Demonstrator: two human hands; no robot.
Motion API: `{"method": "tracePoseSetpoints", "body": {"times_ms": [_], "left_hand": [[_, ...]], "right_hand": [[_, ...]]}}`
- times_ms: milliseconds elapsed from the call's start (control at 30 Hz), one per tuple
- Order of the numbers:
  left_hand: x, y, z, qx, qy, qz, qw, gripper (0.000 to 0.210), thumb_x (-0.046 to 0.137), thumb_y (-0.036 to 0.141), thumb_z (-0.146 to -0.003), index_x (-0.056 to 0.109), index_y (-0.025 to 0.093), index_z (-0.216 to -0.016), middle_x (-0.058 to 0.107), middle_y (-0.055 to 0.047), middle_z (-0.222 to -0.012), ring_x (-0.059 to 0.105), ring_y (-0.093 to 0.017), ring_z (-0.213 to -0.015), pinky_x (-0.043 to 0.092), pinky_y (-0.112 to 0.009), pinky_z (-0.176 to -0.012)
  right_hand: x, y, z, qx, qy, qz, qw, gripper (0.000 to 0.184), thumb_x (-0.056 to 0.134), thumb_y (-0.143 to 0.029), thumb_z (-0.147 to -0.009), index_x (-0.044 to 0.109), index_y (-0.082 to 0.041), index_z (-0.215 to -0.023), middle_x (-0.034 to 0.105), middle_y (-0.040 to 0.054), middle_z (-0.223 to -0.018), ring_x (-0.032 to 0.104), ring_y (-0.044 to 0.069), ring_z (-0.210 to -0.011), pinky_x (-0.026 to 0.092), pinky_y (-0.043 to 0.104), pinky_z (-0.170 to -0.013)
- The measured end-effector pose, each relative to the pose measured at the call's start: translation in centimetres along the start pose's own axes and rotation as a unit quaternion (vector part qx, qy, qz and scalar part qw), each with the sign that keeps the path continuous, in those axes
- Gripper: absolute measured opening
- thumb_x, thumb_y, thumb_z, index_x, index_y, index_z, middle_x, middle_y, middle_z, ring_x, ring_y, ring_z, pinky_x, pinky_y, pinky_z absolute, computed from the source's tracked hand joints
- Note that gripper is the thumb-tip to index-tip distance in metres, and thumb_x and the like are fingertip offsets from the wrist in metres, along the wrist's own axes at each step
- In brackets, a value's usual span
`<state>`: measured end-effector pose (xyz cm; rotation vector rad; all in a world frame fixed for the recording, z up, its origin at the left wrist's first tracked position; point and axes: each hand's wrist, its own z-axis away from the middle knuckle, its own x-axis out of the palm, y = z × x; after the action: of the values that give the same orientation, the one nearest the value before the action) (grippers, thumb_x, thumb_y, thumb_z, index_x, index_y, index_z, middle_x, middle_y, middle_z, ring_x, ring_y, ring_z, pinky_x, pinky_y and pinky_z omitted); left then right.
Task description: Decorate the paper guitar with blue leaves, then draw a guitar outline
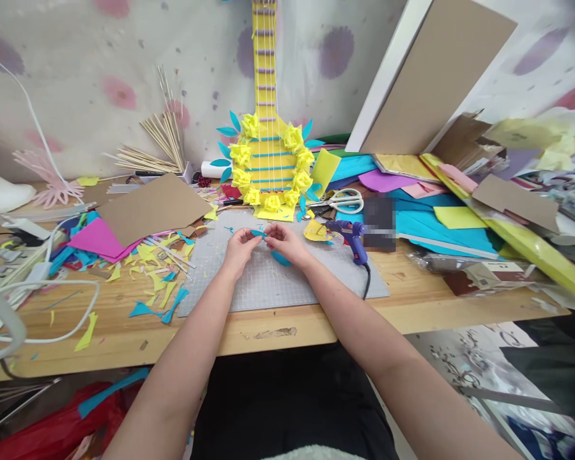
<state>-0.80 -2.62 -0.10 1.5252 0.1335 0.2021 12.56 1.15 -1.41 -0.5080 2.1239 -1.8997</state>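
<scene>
Between my two hands, over the grey cutting mat, is a small blue paper leaf. My left hand pinches it from the left, and the fingertips of my right hand close on its right end. Another blue paper leaf lies on the mat just below my right hand. Behind my hands a yellow paper guitar stands upright, edged with yellow paper flowers and blue leaves. To the right, a purple glue gun rests near a yellow piece.
White-handled scissors lie behind the glue gun. Paper scraps and brown cardboard cover the left side, beside a white cable. Bamboo sticks stand at the back. Coloured sheets pile up on the right.
</scene>
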Motion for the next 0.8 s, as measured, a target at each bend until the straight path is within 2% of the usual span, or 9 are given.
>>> {"method": "tracePoseSetpoints", "body": {"times_ms": [167,267,367,433,500,600,667,733,800], "left_hand": [[-0.4,-0.7,-0.7,0.037,0.010,-0.074,0.997,0.018,0.073,0.024,-0.059,0.063,0.016,-0.071,0.060,0.002,-0.063,0.049,-0.009,-0.057,0.038,-0.022,-0.056],[-0.2,-0.8,-1.0,0.050,0.040,-0.101,0.993,0.014,0.070,0.023,-0.064,0.061,0.016,-0.071,0.064,0.001,-0.066,0.052,-0.010,-0.060,0.039,-0.023,-0.062],[0.8,-0.6,-1.1,0.049,0.047,-0.100,0.993,0.011,0.062,0.026,-0.074,0.056,0.017,-0.076,0.067,-0.001,-0.068,0.054,-0.012,-0.060,0.040,-0.024,-0.062],[1.9,-0.3,-1.1,0.056,0.021,-0.110,0.992,0.013,0.056,0.030,-0.079,0.053,0.018,-0.079,0.067,-0.001,-0.065,0.055,-0.012,-0.058,0.039,-0.024,-0.061],[3.4,0.1,-1.2,0.067,-0.038,-0.132,0.988,0.017,0.053,0.035,-0.081,0.053,0.019,-0.078,0.066,0.000,-0.061,0.055,-0.013,-0.058,0.039,-0.025,-0.061],[5.9,0.7,-1.5,0.072,-0.138,-0.161,0.975,0.025,0.049,0.038,-0.084,0.058,0.018,-0.071,0.068,-0.002,-0.065,0.059,-0.014,-0.066,0.040,-0.025,-0.065],[7.4,1.0,-1.9,0.064,-0.174,-0.198,0.962,0.027,0.048,0.036,-0.084,0.061,0.017,-0.070,0.069,-0.002,-0.071,0.060,-0.015,-0.070,0.040,-0.025,-0.066],[8.4,1.2,-2.2,0.054,-0.185,-0.259,0.946,0.029,0.048,0.035,-0.084,0.063,0.017,-0.067,0.067,-0.002,-0.069,0.057,-0.015,-0.067,0.039,-0.026,-0.064],[9.2,1.2,-2.5,0.047,-0.198,-0.327,0.923,0.032,0.049,0.037,-0.084,0.062,0.017,-0.062,0.062,-0.001,-0.060,0.054,-0.015,-0.060,0.037,-0.026,-0.061]], "right_hand": [[-0.6,-0.4,0.2,0.023,0.001,0.107,0.994,0.020,0.065,-0.029,-0.065,0.053,-0.019,-0.076,0.053,-0.0038,-0.065,0.049,0.010,-0.059,0.041,0.025,-0.058],[-2.1,-2.5,1.2,0.047,-0.015,0.204,0.978,0.020,0.064,-0.033,-0.069,0.055,-0.018,-0.078,0.054,-0.0027,-0.064,0.050,0.011,-0.060,0.040,0.025,-0.058],[-5.0,-5.7,3.3,0.099,-0.184,0.278,0.937,0.025,0.063,-0.040,-0.073,0.058,-0.017,-0.081,0.057,-0.0009,-0.068,0.050,0.010,-0.060,0.038,0.024,-0.056],[-7.7,-7.4,5.1,0.162,-0.285,0.282,0.902,0.032,0.061,-0.045,-0.075,0.059,-0.016,-0.087,0.058,0.0002,-0.072,0.051,0.009,-0.062,0.038,0.023,-0.056],[-10.7,-8.5,7.0,0.202,-0.315,0.279,0.884,0.037,0.060,-0.049,-0.076,0.058,-0.015,-0.089,0.057,0.0005,-0.071,0.049,0.009,-0.060,0.038,0.024,-0.057],[-14.7,-8.9,9.3,0.251,-0.258,0.286,0.888,0.039,0.055,-0.055,-0.078,0.054,-0.016,-0.077,0.052,0.0004,-0.066,0.044,0.008,-0.056,0.035,0.026,-0.056],[-16.4,-8.8,10.1,0.263,-0.158,0.331,0.892,0.043,0.051,-0.061,-0.079,0.048,-0.019,-0.068,0.045,-0.0011,-0.060,0.037,0.008,-0.052,0.029,0.027,-0.053],[-17.2,-8.7,10.2,0.230,-0.052,0.404,0.884,0.047,0.051,-0.065,-0.076,0.042,-0.021,-0.062,0.039,-0.0017,-0.057,0.033,0.009,-0.052,0.025,0.028,-0.052],[-17.1,-8.2,9.7,0.191,0.035,0.467,0.863,0.047,0.058,-0.066,-0.071,0.043,-0.021,-0.062,0.043,-0.0008,-0.059,0.037,0.011,-0.054,0.027,0.028,-0.053]]}}
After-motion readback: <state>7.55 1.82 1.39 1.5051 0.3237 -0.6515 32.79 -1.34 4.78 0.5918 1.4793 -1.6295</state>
